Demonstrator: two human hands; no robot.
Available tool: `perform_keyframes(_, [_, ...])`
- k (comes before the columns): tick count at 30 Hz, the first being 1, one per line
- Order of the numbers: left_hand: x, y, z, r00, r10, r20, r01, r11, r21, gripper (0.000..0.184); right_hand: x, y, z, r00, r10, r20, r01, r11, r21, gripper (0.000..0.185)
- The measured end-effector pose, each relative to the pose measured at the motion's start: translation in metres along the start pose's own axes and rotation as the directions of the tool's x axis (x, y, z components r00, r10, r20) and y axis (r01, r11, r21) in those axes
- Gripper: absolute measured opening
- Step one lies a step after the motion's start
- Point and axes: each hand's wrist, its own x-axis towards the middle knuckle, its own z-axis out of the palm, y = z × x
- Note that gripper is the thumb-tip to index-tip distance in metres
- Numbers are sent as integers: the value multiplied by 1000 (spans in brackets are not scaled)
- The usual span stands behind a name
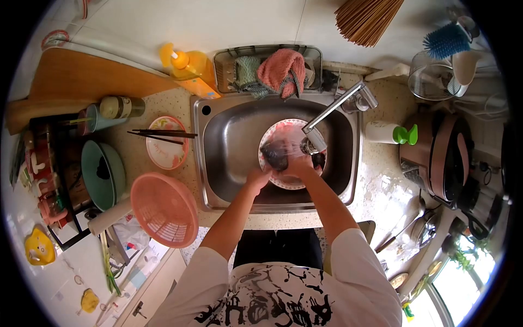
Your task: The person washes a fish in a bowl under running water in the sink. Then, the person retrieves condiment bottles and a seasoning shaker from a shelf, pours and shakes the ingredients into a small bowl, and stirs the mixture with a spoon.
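Satin metal is seen on sink [231, 147], glossy chrome on tap [333, 111]. Smooth, glaze-like finish is shown by dish [270, 133], plast. by colander [163, 204] & glossy yellow btl. [197, 66]. Rough, fuzzy pile is seen on pink cloth [280, 68], matt wood on brd. [98, 76].

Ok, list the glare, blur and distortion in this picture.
Head view: strong fisheye curving, black corners; head view: the bright glass window is washed out to white; head view: harsh glare on the pale speckled countertop, right of the sink; head view: the dark, smooth-looking item under the running water is soft, its detail unclear.
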Motion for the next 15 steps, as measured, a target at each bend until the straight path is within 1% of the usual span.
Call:
perform_keyframes(1, [0,2,0,1000,-9,15,9,1000,-23,53,2,4,2,998,-3,64,1,1000,27,144])
perform_keyframes(3, [-3,11,-2,990,-95,104,108,985,-132,36,12,16,4,982,-13,186,-3,997,83,148])
perform_keyframes(4, [-8,18,-3,979,-134,152,160,970,-182,28,19,28,16,973,-26,227,10,997,72,134])
perform_keyframes(5, [-13,24,-4,982,-115,150,145,968,-207,32,28,42,35,962,-39,269,23,998,62,123])
perform_keyframes(7, [-17,26,-3,986,-77,145,113,960,-255,40,30,48,38,958,-51,281,40,998,45,111])
perform_keyframes(8, [-17,27,-3,987,-73,144,105,968,-230,41,30,49,41,966,-52,252,44,998,37,108])
perform_keyframes(10, [-5,8,1,988,-65,139,89,980,-179,45,22,36,26,981,-86,172,54,982,182,107])
perform_keyframes(11, [4,-6,5,995,-32,98,49,984,-173,47,11,20,2,987,-109,116,66,942,329,110])
perform_keyframes(13, [17,-26,9,999,34,19,-30,987,-155,52,1,6,-5,996,-83,-16,83,923,375,116])
perform_keyframes(15, [19,-25,-2,999,39,31,-39,999,-6,56,-2,0,6,984,-37,-174,69,980,185,122])
